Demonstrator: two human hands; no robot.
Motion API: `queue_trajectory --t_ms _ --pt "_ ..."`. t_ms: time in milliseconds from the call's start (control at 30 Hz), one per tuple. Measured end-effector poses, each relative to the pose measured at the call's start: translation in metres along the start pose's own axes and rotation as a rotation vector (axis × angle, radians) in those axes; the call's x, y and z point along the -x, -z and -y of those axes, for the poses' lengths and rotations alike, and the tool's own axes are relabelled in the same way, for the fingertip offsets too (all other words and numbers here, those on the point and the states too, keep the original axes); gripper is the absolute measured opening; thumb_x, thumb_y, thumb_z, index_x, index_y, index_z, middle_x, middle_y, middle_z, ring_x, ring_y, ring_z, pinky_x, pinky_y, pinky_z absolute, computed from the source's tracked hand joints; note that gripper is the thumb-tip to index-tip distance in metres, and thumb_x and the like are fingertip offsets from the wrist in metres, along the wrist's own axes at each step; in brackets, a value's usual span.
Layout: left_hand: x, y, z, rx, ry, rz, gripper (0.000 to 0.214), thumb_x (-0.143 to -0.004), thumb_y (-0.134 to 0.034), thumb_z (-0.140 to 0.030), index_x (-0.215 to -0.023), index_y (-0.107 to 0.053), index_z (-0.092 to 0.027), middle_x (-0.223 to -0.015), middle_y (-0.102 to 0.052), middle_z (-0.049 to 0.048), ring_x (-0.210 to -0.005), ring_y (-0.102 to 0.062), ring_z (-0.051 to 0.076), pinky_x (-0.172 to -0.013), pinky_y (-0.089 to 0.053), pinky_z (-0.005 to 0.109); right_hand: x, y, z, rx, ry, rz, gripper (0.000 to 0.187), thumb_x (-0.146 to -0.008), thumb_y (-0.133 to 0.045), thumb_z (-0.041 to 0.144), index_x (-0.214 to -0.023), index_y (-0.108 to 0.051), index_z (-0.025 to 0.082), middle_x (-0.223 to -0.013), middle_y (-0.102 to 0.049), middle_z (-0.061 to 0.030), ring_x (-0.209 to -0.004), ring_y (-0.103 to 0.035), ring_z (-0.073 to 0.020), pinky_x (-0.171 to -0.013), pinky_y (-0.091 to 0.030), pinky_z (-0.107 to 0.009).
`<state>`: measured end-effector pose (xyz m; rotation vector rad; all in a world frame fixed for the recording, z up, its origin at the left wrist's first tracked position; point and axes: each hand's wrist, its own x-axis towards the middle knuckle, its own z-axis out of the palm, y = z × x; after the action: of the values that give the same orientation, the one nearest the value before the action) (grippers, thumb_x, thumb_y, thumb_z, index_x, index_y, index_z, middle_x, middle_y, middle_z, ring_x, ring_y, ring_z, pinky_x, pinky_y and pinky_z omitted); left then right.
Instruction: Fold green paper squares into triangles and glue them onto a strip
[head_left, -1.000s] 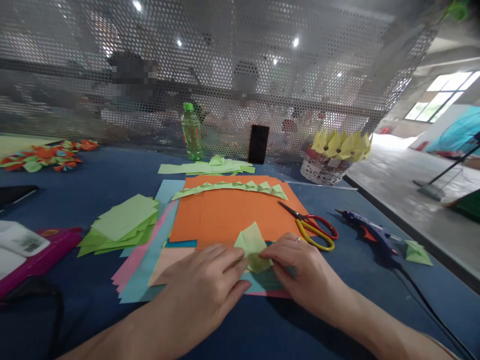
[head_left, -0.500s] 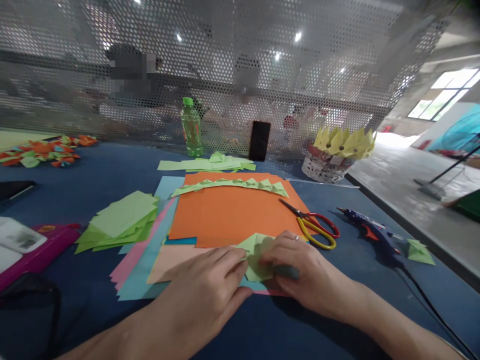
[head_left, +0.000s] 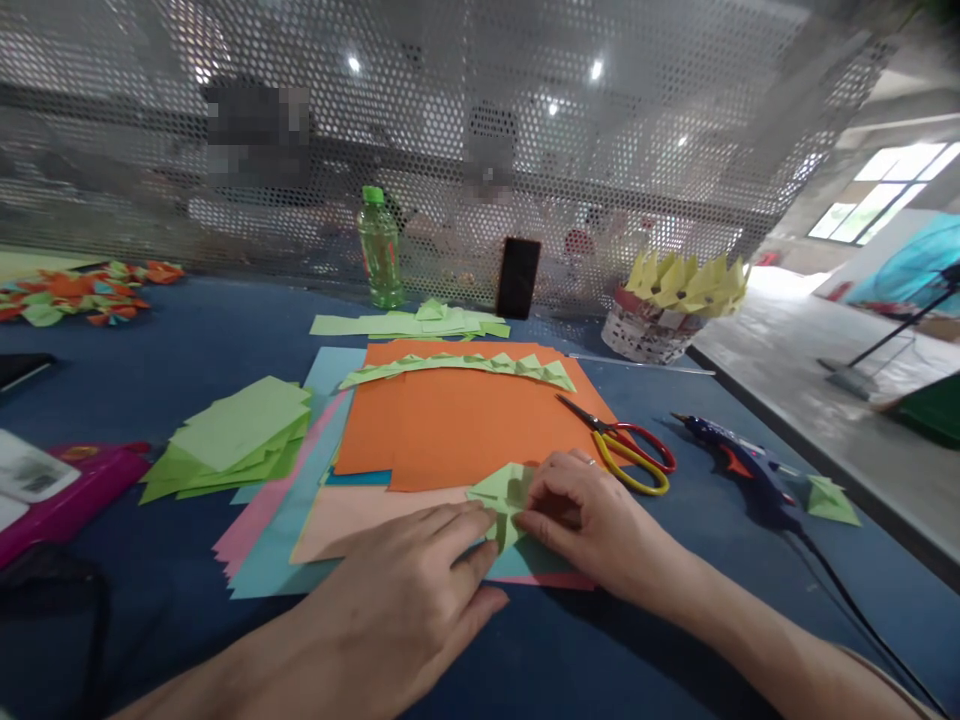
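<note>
Both my hands press a small light-green folded paper piece [head_left: 501, 492] flat on a stack of coloured paper sheets [head_left: 315, 530] at the near middle of the blue table. My left hand [head_left: 420, 590] lies flat with its fingertips on the piece's left edge. The fingers of my right hand [head_left: 581, 525] are bent and pinch the piece's right side. An orange sheet [head_left: 457, 420] lies just beyond, and a row of folded green triangles [head_left: 457, 368] runs along its far edge.
Red-and-yellow scissors [head_left: 626, 455] and a blue glue gun [head_left: 739, 465] with its cord lie at the right. A stack of green squares [head_left: 232, 435] sits at the left, beside a pink case [head_left: 75, 490]. A green bottle [head_left: 379, 250], a black phone [head_left: 517, 278] and a basket [head_left: 649, 340] stand before the perforated screen.
The raised flap of the green piece has been folded down flat. My right hand slid over it and now pinches its right side. My left hand stayed on its left edge.
</note>
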<state>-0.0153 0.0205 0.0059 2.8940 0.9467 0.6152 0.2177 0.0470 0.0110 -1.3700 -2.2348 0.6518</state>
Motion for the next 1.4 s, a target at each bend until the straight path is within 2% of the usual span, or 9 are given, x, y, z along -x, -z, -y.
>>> queue_trajectory --t_ms 300,700,800,900,1033,1133,1267,1400 --pt "-0.002 0.000 -0.001 -0.038 -0.019 -0.026 0.032 -0.105 -0.041 -0.028 -0.102 -0.070 -0.016 -0.104 -0.073 0.0103 -0.088 -0.070 0.025 -0.080 -0.059 0.038 -0.001 -0.004 0.008 0.063 -0.060 -0.020 0.012 -0.086 -0.071 0.020 -0.076 -0.063 0.021 -0.085 -0.063 -0.0012 -0.083 -0.055 -0.0185 -0.073 -0.044 -0.030" --pt "-0.002 0.003 -0.002 -0.018 -0.029 -0.035 0.030 -0.105 -0.039 -0.024 -0.102 -0.068 -0.016 -0.101 -0.073 0.0098 -0.084 -0.070 0.024 -0.073 -0.059 0.036 -0.001 -0.008 0.006 0.092 -0.072 -0.054 0.013 -0.083 -0.073 0.019 -0.076 -0.062 0.022 -0.086 -0.064 -0.0016 -0.087 -0.055 -0.0204 -0.072 -0.043 -0.031" --pt "-0.004 0.005 -0.003 -0.039 -0.051 -0.034 0.028 -0.105 -0.039 -0.021 -0.112 -0.065 -0.014 -0.099 -0.072 0.0100 -0.084 -0.069 0.025 -0.070 -0.058 0.037 -0.001 -0.007 0.006 0.091 -0.072 -0.051 0.013 -0.084 -0.074 0.020 -0.076 -0.062 0.022 -0.087 -0.064 -0.0016 -0.088 -0.055 -0.0204 -0.072 -0.043 -0.031" --pt "-0.005 0.003 -0.002 -0.064 -0.059 0.022 0.025 -0.102 -0.048 -0.021 -0.122 -0.062 -0.014 -0.103 -0.070 0.0110 -0.088 -0.068 0.027 -0.071 -0.058 0.040 -0.001 -0.008 0.005 0.082 -0.067 -0.052 0.014 -0.084 -0.074 0.021 -0.076 -0.062 0.021 -0.086 -0.064 -0.0018 -0.087 -0.055 -0.0199 -0.070 -0.043 -0.030" --pt "-0.007 0.001 -0.002 -0.052 -0.047 0.126 0.021 -0.094 -0.066 -0.027 -0.113 -0.066 -0.017 -0.102 -0.068 0.0085 -0.093 -0.066 0.030 -0.075 -0.057 0.043 -0.001 -0.008 0.005 0.080 -0.066 -0.057 0.015 -0.083 -0.074 0.020 -0.075 -0.062 0.021 -0.085 -0.064 -0.0016 -0.086 -0.055 -0.0195 -0.069 -0.043 -0.029" --pt "-0.010 0.001 -0.002 -0.062 -0.050 0.139 0.023 -0.090 -0.073 -0.029 -0.109 -0.067 -0.016 -0.099 -0.067 0.0074 -0.089 -0.066 0.029 -0.075 -0.055 0.042 -0.001 -0.007 0.006 0.088 -0.064 -0.058 0.016 -0.083 -0.074 0.020 -0.074 -0.062 0.022 -0.086 -0.064 -0.0015 -0.086 -0.056 -0.0194 -0.068 -0.043 -0.029" --pt "-0.009 -0.001 -0.002 -0.109 -0.066 0.110 0.028 -0.090 -0.074 -0.036 -0.108 -0.068 -0.016 -0.096 -0.066 0.0060 -0.088 -0.064 0.027 -0.076 -0.053 0.039 -0.001 -0.005 0.005 0.115 -0.042 -0.065 0.016 -0.084 -0.076 0.022 -0.076 -0.062 0.021 -0.085 -0.064 -0.0013 -0.084 -0.056 -0.0191 -0.071 -0.043 -0.031" --pt "-0.006 -0.003 -0.004 -0.150 -0.069 0.064 0.031 -0.096 -0.066 -0.042 -0.109 -0.067 -0.015 -0.097 -0.067 0.0062 -0.090 -0.064 0.025 -0.077 -0.050 0.036 -0.003 -0.002 0.001 0.124 0.013 -0.074 0.021 -0.082 -0.081 0.027 -0.075 -0.062 0.020 -0.084 -0.063 -0.0019 -0.081 -0.057 -0.0188 -0.076 -0.043 -0.033"
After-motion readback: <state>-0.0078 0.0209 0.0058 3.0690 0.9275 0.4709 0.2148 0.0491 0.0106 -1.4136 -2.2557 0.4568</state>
